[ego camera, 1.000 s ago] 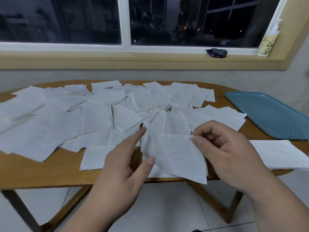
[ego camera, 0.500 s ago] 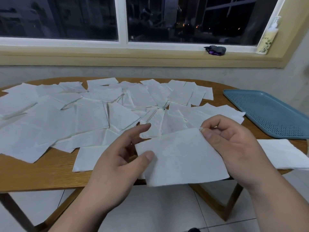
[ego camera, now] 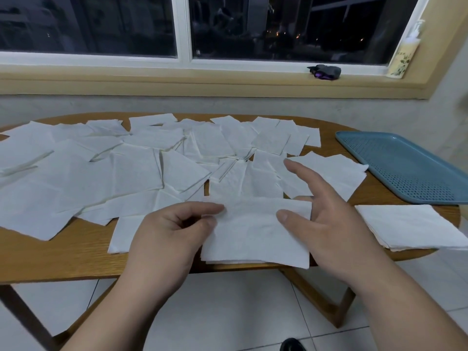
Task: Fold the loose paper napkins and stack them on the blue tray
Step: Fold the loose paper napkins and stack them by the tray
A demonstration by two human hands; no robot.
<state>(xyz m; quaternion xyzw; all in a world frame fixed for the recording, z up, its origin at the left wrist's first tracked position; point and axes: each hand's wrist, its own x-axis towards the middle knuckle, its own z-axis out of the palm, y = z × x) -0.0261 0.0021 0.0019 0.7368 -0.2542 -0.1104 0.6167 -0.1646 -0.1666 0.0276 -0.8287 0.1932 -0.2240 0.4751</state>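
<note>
A person's left hand pinches the left edge of a folded napkin between thumb and curled forefinger at the near edge of a wooden bench. The right hand is spread open at the napkin's right side. Its thumb rests on the paper and its fingers are straight and splayed, gripping nothing. The napkin lies flat, its near edge at or just past the bench rim.

Beyond the hands, loose white napkins overlap across most of the bench, from the left edge to the right of centre. A blue tray with a perforated floor sits at the far right, apart from the napkin in hand. Just near of the tray, a small stack of white napkins lies at the bench's right end.

On the windowsill behind stand a pump bottle at the right and a small dark object just left of it. The window panes show darkness outside.
</note>
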